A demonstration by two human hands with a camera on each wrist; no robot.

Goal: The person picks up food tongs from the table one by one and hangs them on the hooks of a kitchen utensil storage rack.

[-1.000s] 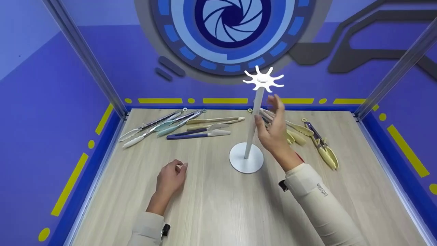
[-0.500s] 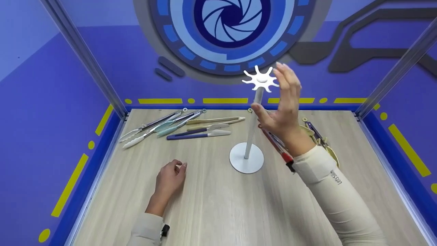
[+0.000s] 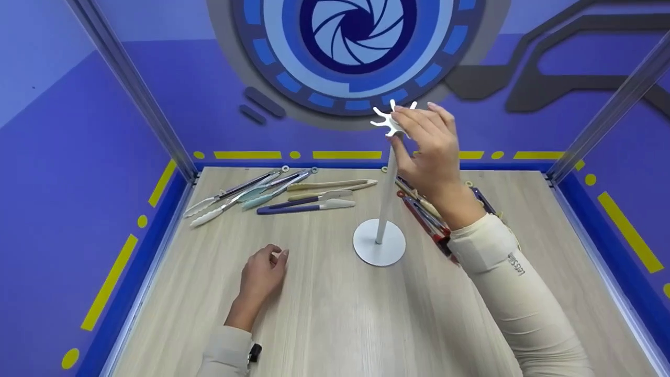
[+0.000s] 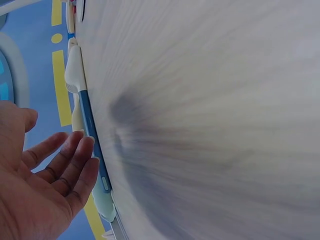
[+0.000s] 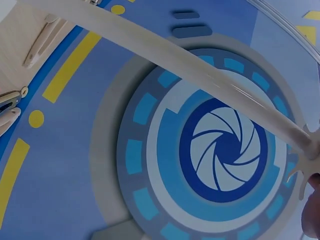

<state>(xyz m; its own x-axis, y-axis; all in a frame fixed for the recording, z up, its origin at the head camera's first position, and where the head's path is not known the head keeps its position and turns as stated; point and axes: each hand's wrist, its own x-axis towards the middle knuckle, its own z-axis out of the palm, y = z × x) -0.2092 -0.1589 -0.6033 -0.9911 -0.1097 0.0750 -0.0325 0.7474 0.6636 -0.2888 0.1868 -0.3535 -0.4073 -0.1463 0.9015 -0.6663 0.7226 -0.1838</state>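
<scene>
White stand (image 3: 386,193) stood upright on the wooden table (image 3: 324,314), right of its middle, round base (image 3: 366,248) flat on the surface.

Head view: right hand (image 3: 426,152) was up at the star-shaped top (image 3: 386,123), fingers over the hub, thumb beneath, apparently pinching it. Left hand (image 3: 261,272) rested near the front of the table, loosely curled, holding nothing. Navy tongs (image 3: 291,208) lay to the left of the pole; red tongs (image 3: 424,220) to the right, partly hidden by the forearm. Judgement: the pinch wanted centring on the hub, not on one thin prong, with pressure kept in line with the pole. Sideways force so high up would probably have rocked the base; the idle hand could usefully have braced it.

Left wrist view: fingers relaxed, slightly spread, palm free. The navy tongs showed behind the fingertips; the head view put them well apart from the hand.

Right wrist view: the pole crossed diagonally before the round wall emblem (image 5: 225,150), the top cut off at the right edge. Only a fingertip showed beside the prongs; grip firmness could not be told. Sleeve clearance over the red tongs seemed worth watching.
</scene>
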